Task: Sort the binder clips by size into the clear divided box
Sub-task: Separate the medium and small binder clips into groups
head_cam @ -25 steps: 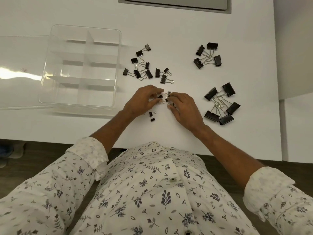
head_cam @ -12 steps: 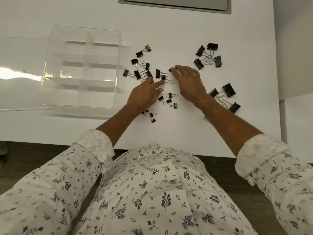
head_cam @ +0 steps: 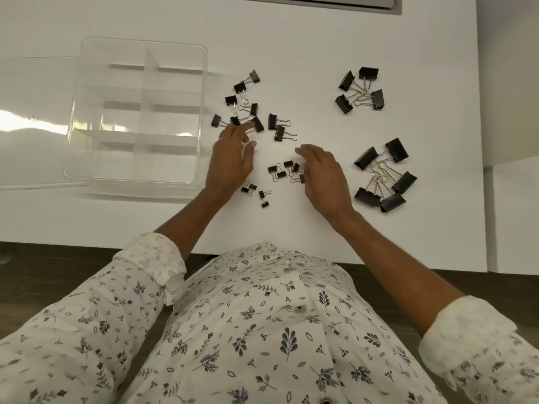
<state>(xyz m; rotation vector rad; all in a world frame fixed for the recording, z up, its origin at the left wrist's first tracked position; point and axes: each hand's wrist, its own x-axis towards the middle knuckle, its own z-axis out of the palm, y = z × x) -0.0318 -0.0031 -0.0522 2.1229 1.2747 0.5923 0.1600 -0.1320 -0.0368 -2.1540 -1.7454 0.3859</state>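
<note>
Two hands (head_cam: pixel 230 167) amid loose binder clips (head_cam: pixel 279 132)

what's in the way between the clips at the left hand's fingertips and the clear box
Nothing visible. Only bare table lies between that clip cluster and the clear box, on the side facing it. The box is open on top, and the left hand is at the cluster.

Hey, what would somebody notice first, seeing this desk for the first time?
Black metal binder clips lie in several loose groups across the white table, the biggest clips at the right. A clear plastic divided box sits at the left, no clips in it; the left hand and right hand are spread over the smaller clips in the middle.
</note>
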